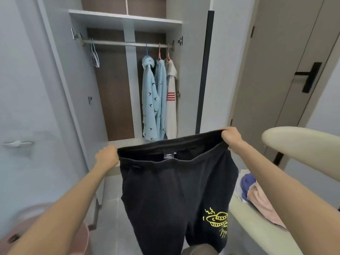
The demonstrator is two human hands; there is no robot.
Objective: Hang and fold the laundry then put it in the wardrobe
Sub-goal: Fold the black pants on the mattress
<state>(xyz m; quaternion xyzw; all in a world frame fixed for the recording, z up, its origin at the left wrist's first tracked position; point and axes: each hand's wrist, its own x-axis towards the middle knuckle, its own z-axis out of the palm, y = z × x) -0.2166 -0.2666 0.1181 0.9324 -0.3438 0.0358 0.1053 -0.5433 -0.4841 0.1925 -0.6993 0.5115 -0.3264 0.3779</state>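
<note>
Black trousers (174,190) with a yellow drawing near the right leg hang stretched in front of me. My left hand (107,156) grips the waistband's left end and my right hand (230,136) grips its right end, a little higher. Behind stands the open wardrobe (128,17). Its rail (127,43) carries two light blue patterned garments (153,100) and a white one with red stripes (171,100) at the right. Empty hangers (95,56) dangle at the rail's left end.
A pile of laundry, purple and pink (257,196), lies on a pale green chair (301,142) at my right. A pink basket (46,234) sits at the lower left. The wardrobe's left door (27,107) stands open; a room door (287,70) is at the right.
</note>
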